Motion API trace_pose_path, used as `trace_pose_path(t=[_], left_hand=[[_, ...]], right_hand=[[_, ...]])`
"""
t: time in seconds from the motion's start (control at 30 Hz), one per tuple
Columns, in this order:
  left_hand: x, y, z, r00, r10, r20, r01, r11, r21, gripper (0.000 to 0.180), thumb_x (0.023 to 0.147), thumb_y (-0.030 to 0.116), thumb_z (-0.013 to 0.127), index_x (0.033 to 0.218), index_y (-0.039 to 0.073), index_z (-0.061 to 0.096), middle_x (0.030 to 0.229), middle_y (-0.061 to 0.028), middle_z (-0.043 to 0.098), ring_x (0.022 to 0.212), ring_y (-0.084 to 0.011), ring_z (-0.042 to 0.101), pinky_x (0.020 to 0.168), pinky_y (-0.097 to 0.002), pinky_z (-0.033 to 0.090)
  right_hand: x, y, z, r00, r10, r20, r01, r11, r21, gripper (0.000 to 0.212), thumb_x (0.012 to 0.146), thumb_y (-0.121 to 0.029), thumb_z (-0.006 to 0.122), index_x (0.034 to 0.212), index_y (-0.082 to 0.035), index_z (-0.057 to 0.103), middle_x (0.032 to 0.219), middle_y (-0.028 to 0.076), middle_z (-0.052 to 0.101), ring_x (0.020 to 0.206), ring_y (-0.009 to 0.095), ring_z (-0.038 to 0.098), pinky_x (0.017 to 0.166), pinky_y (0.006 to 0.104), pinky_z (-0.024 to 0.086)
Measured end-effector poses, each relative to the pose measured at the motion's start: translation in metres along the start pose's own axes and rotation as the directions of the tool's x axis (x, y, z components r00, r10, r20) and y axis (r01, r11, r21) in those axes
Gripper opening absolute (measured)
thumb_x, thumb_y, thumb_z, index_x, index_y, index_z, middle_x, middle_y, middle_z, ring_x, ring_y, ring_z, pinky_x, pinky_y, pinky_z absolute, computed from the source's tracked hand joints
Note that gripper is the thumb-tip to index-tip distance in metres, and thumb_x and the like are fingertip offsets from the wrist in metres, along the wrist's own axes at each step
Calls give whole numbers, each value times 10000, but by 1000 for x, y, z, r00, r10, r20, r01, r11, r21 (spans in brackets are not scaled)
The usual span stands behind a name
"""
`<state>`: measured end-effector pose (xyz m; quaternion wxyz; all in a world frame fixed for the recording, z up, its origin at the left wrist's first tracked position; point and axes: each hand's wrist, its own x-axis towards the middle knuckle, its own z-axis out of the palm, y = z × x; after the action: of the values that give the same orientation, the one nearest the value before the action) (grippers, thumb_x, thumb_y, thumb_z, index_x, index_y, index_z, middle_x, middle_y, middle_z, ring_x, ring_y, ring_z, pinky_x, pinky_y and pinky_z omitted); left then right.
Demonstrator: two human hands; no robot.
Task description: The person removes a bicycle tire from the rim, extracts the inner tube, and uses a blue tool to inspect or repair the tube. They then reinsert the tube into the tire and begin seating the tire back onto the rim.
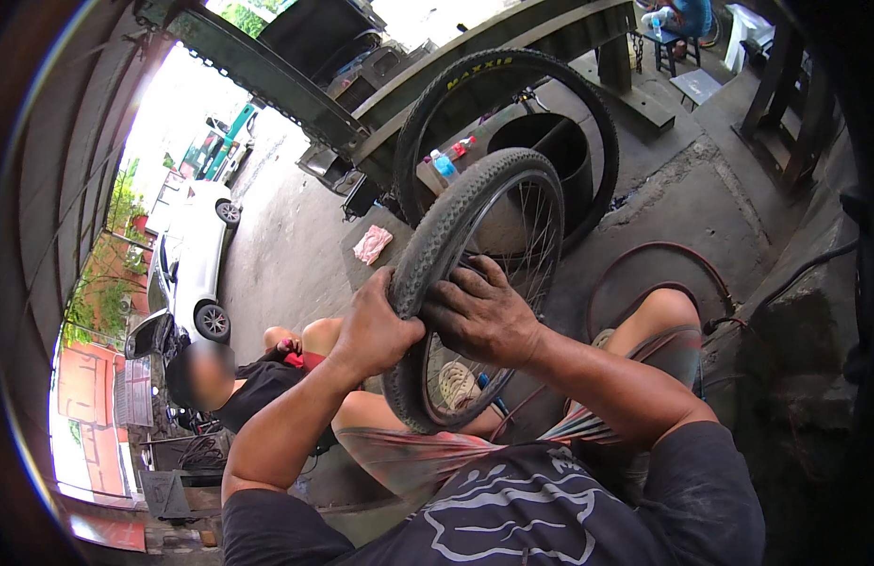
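A spoked bicycle wheel with a knobby black tire [444,223] stands tilted between my knees, in front of my chest. My left hand [373,323] is closed round the tire's left side, its thumb pointing toward the rim. From the right, my right hand [484,313] grips the same stretch of tire, its fingers curled at the inner edge beside the rim. The fingertips are partly hidden, so I cannot see whether the tire's edge is off the rim there. Dark grime covers the right hand's fingers. Behind the wheel, a larger loose black tire [406,151] stands upright.
Beyond the wheel are a dark round metal tub [574,156], a blue-labelled bottle [444,164] and a pink cloth [372,244]. A reddish hose [659,247] loops on the ground to the right. Another person [258,389] sits close at my left. A white car [192,264] stands farther off.
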<state>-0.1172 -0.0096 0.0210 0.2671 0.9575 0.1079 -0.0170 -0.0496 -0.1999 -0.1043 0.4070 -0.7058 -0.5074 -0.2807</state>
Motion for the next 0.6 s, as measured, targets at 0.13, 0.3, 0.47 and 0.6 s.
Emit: trace_pose_path(t=[0.13,0.3,0.47,0.6], left_hand=[[3,-4,-2,1000,-3,-1,3,994,110,620,730,163,814,1282,-73,658,1121,-281,775,1072,-388,772,995,-465,590],[3,-25,0,997,-64,49,73,977,-203,618,722,139,820,1284,-63,660,1092,-210,775,1014,-289,753,946,-410,593],[1,-10,-13,987,-2,160,33,981,-192,634,740,117,808,1327,-62,651,1088,-150,760,1000,-216,712,941,-380,586],[18,-35,-11,958,33,284,65,943,-327,670,753,110,802,1380,-59,635,1112,-120,758,1010,-180,695,935,-354,582]], right_hand=[[3,6,0,1000,-26,7,26,1000,1,503,842,-265,848,1333,-220,751,1447,30,662,1403,293,589,1250,610,363],[5,11,9,999,-34,20,34,999,22,478,845,-276,851,1310,-226,751,1431,38,664,1370,306,608,1254,616,378],[0,17,16,996,-86,26,83,993,85,418,867,-231,786,1279,-197,724,1397,78,647,1305,314,617,1228,597,422],[-5,21,12,998,-68,18,67,996,66,361,872,-241,766,1224,-186,711,1336,93,651,1251,317,624,1178,578,447]])
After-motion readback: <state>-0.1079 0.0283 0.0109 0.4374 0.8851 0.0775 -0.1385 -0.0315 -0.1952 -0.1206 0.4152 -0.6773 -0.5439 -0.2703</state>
